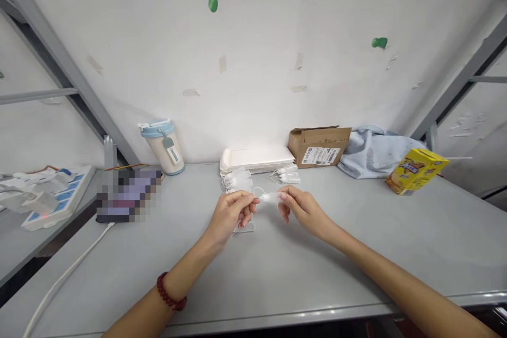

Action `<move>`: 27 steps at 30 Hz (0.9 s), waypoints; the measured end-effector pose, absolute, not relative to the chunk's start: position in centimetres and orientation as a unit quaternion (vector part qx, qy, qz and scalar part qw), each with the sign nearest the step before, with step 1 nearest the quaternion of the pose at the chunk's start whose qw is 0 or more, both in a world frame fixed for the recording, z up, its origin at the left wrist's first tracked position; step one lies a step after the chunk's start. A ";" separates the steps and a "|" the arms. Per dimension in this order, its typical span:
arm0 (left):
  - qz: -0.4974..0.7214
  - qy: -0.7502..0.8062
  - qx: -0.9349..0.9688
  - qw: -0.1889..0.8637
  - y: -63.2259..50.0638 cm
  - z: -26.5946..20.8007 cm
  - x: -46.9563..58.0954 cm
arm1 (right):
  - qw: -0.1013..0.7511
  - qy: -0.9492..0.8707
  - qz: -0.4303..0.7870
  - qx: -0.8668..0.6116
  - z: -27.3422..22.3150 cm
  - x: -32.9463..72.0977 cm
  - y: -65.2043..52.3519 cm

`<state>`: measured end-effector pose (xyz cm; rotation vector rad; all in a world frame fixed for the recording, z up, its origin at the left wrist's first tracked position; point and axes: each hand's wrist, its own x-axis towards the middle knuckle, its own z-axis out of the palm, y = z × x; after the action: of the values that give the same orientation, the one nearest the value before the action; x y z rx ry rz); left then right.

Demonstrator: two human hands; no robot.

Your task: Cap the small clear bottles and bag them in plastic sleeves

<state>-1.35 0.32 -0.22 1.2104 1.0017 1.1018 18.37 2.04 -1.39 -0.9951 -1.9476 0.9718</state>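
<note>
Between hands (233, 214) (304, 210), looped translucent tag (271, 197)

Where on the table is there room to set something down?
Bare: between the cup and the left hand; also between the right hand and the yellow box. Crowded: the back middle, with white pieces, a white stack and a cardboard box.

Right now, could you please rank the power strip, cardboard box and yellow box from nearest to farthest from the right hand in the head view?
1. Cardboard box, beyond the right hand.
2. Yellow box, farther right.
3. Power strip, far left.
</note>
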 end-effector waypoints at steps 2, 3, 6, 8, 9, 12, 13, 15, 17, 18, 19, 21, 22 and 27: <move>0.473 0.426 0.514 0.575 0.2 -0.1 -1.4 | 0.371 -0.756 0.372 -0.389 -1.3 18.4 2.0; 0.474 0.427 0.513 0.575 0.2 0.0 -1.4 | 0.374 -0.756 0.370 -0.390 -1.3 18.4 2.0; 0.474 0.426 0.510 0.578 0.2 0.1 -1.3 | 0.377 -0.756 0.366 -0.390 -1.2 18.3 1.9; 0.475 0.423 0.509 0.580 0.1 0.1 -1.3 | 0.376 -0.758 0.363 -0.390 -1.3 18.3 1.8; 0.476 0.420 0.510 0.581 0.1 0.0 -1.3 | 0.377 -0.759 0.360 -0.389 -1.3 18.3 1.8; 0.474 0.415 0.511 0.584 0.1 0.0 -1.4 | 0.383 -0.758 0.355 -0.391 -1.5 18.2 1.8; 0.474 0.414 0.511 0.586 0.1 0.0 -1.4 | 0.385 -0.757 0.354 -0.393 -1.6 18.2 1.8; 0.475 0.411 0.508 0.590 0.1 0.0 -1.5 | 0.386 -0.756 0.352 -0.396 -1.6 18.2 1.8; 0.475 0.408 0.503 0.596 0.0 0.0 -1.5 | 0.385 -0.756 0.348 -0.399 -1.6 18.2 1.8; 0.475 0.407 0.500 0.599 0.0 0.1 -1.5 | 0.386 -0.755 0.347 -0.400 -1.6 18.2 1.8; 0.475 0.406 0.497 0.602 0.0 0.1 -1.5 | 0.387 -0.755 0.347 -0.401 -1.6 18.2 1.8; 0.475 0.404 0.493 0.607 0.0 0.2 -1.5 | 0.389 -0.752 0.350 -0.401 -1.6 18.2 1.7; 0.476 0.403 0.491 0.608 0.0 0.2 -1.4 | 0.390 -0.750 0.354 -0.401 -1.6 18.2 1.7; 0.479 0.402 0.490 0.607 0.0 0.3 -1.3 | 0.384 -0.749 0.361 -0.403 -1.6 18.1 1.6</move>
<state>-1.32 -0.05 0.27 1.1332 0.9305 1.1084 18.14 1.64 -1.63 -1.0270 -1.9085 0.9197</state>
